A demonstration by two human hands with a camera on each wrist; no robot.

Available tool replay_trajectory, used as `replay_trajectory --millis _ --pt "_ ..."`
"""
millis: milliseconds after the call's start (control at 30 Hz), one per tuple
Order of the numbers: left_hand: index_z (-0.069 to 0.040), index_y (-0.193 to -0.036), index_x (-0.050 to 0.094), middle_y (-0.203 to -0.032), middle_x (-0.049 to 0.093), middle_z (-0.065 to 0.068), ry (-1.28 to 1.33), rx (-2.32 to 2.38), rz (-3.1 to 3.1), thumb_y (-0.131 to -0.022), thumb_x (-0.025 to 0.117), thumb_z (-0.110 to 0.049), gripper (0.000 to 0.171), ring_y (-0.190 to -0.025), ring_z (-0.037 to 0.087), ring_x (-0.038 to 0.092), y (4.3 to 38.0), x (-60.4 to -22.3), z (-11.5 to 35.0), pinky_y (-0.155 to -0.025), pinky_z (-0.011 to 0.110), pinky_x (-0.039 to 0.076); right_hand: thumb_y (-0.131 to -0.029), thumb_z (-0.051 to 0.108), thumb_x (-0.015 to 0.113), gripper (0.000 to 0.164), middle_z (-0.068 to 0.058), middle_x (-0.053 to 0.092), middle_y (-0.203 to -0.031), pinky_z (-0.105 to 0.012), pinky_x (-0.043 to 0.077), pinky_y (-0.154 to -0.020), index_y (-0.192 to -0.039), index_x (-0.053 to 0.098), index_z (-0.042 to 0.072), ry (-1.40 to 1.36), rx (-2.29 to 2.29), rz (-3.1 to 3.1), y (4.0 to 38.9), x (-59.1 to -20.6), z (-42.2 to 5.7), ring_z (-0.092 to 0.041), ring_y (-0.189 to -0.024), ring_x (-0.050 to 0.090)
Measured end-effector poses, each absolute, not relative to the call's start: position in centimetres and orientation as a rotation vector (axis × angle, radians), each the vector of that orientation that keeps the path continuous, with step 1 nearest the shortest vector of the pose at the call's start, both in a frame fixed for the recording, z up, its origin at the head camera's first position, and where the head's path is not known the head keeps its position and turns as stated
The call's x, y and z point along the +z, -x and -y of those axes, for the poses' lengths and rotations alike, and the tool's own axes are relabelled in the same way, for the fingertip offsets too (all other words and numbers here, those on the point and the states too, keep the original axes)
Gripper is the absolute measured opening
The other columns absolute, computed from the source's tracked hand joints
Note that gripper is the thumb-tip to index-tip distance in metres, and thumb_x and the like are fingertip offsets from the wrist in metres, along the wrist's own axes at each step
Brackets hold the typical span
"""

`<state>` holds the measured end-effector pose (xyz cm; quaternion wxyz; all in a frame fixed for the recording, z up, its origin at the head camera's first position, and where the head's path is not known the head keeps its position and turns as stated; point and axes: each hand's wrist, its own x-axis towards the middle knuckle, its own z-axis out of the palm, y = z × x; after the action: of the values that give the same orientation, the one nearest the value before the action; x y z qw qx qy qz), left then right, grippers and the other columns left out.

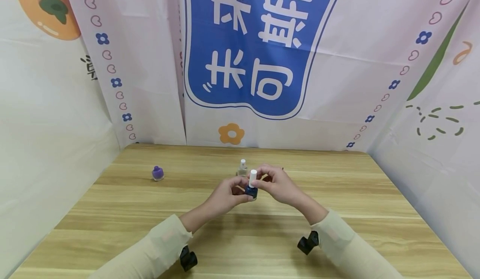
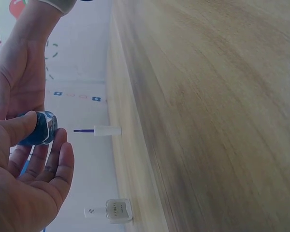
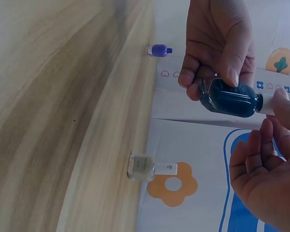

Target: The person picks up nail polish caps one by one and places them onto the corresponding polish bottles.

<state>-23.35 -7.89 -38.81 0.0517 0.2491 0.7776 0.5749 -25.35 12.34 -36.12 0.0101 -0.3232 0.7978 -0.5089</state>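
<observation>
Between both hands is a dark blue nail polish bottle [image 3: 232, 99], held above the table. My left hand [image 1: 225, 196] grips its glass body, thumb on one side. My right hand [image 1: 279, 183] pinches the bottle's white cap [image 1: 253, 178] between thumb and fingers. The cap sits at the neck; whether it is screwed tight I cannot tell. Just behind the hands a clear nail polish bottle [image 3: 141, 167] with a white cap stands upright on the table. In the left wrist view, a loose white cap [image 2: 107, 130] stands on the table, its purple-coated brush pointing up.
An uncapped purple nail polish bottle [image 1: 158, 173] stands at the left of the wooden table [image 1: 150, 212]. Printed cloth [image 1: 337, 104] hangs behind the table's back edge and along both sides.
</observation>
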Motion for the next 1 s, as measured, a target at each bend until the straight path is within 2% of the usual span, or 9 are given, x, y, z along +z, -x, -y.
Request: replay_trajectory --millis 167,400,633,800,1000 --pt "0.001 -0.108 0.065 -0.105 0.065 0.011 -0.759 1.755 -2.367 -0.086 0.074 -0.005 0.024 -0.09 0.025 0.065 23.5 -39.1 7.9 -0.075 0.03 0.056 -0.092 0.009 0.067 0.007 -0.005 0.059 -0.091 -0.029 0.05 -0.07 -0.094 0.063 0.003 0.956 -1.612 -2.489 25.2 -36.6 -12.2 -0.025 -0.085 0.056" --pt "-0.003 -0.108 0.066 -0.104 0.066 0.008 -0.758 1.748 -2.372 -0.087 0.073 -0.004 0.022 -0.089 0.022 0.066 23.4 -39.1 7.9 -0.074 0.029 0.056 -0.094 0.012 0.066 0.01 -0.005 0.059 -0.093 -0.032 0.051 -0.072 -0.097 0.059 0.005 0.899 -1.605 -2.484 24.9 -36.6 -12.1 -0.023 -0.086 0.055" --pt "-0.004 -0.109 0.066 -0.103 0.066 0.007 -0.749 1.743 -2.372 -0.087 0.072 -0.006 0.023 -0.087 0.021 0.065 23.5 -38.9 7.8 -0.074 0.03 0.056 -0.093 0.011 0.066 0.013 -0.004 0.059 -0.093 -0.03 0.049 -0.073 -0.104 0.064 0.003 0.985 -1.564 -2.488 25.0 -35.8 -12.5 -0.021 -0.088 0.054" --pt "-0.002 -0.11 0.065 -0.107 0.065 0.009 -0.738 1.736 -2.369 -0.088 0.073 -0.008 0.024 -0.089 0.021 0.065 23.6 -38.7 8.0 -0.075 0.031 0.056 -0.095 0.009 0.063 0.018 -0.004 0.06 -0.099 -0.032 0.049 -0.074 -0.111 0.067 0.003 1.099 -1.466 -2.444 25.3 -34.7 -13.0 -0.022 -0.092 0.053" --pt "-0.002 -0.11 0.065 -0.11 0.065 0.01 -0.75 1.74 -2.37 -0.087 0.073 -0.008 0.025 -0.09 0.022 0.065 23.7 -38.7 7.9 -0.076 0.031 0.056 -0.096 0.011 0.062 0.016 -0.003 0.061 -0.101 -0.031 0.047 -0.071 -0.109 0.07 0.007 1.131 -1.427 -2.471 25.4 -34.4 -13.0 -0.02 -0.09 0.053"
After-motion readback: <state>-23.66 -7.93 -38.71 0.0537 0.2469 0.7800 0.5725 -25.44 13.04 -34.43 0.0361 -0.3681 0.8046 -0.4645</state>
